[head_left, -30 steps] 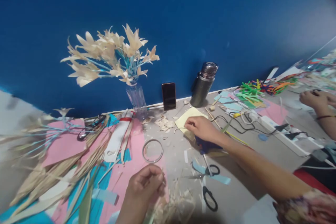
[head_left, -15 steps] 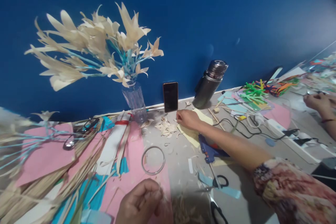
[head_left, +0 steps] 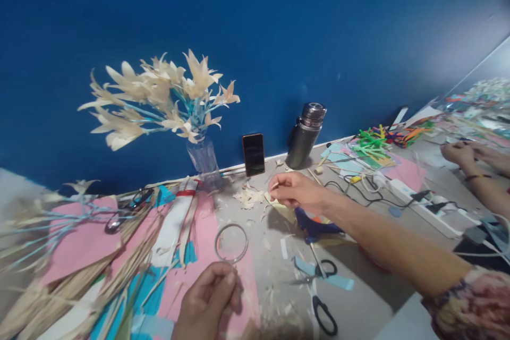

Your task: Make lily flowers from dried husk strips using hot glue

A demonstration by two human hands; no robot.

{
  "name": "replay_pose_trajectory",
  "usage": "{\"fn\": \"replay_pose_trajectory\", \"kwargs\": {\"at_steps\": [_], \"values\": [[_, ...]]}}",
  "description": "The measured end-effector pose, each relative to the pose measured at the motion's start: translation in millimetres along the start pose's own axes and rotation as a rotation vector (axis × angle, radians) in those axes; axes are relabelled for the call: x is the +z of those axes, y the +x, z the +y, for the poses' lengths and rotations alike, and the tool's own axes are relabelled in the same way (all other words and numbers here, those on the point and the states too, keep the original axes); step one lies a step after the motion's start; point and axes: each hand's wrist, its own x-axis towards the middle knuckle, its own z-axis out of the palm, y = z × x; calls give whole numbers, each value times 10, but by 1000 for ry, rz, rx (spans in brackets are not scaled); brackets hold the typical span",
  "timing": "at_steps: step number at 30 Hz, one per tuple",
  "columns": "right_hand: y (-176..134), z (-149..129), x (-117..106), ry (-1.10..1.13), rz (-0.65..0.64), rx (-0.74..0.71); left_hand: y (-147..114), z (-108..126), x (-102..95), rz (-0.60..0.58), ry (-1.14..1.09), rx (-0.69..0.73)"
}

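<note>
My left hand [head_left: 211, 300] is low in the middle, thumb and fingers pinched together; whatever lies between them is too small to make out. Just above it a thin grey wire ring [head_left: 216, 244] rests on a pink sheet [head_left: 247, 287]. My right hand [head_left: 297, 191] hovers over a yellow sheet [head_left: 285, 213], its fingertips closed on a small pale scrap. Left of those fingertips is a pile of cream petal-like scraps [head_left: 247, 196]. A blue glue gun [head_left: 314, 227] lies below my right forearm, partly hidden by it.
Cream flowers [head_left: 163, 90] stand in a clear vase [head_left: 204, 162] by the blue wall. Beside it are a phone [head_left: 254, 155] and a flask [head_left: 305, 138]. Scissors [head_left: 324, 316] lie in front, a power strip [head_left: 426, 210] with cables at right. Another person's hands [head_left: 458, 155] are far right.
My right hand has lifted off the yellow sheet and drawn back slightly, now with a small pale scrap at its fingertips. My left hand stays pinched in nearly the same place. The view has shifted.
</note>
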Motion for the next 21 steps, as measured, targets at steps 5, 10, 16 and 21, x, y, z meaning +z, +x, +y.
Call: {"fn": "replay_pose_trajectory", "kwargs": {"at_steps": [5,10,16,21], "values": [[-572,-10,474,529,99,-180,-204,136,162,-30,46,129],[-864,15,937,334,166,-440,-452,207,318,-166,-150,161],[-1060,3,1038,241,54,-536,-720,236,360,-206,-262,113],[-1176,-29,958,160,-27,-559,-826,245,400,-234,-214,79]]}}
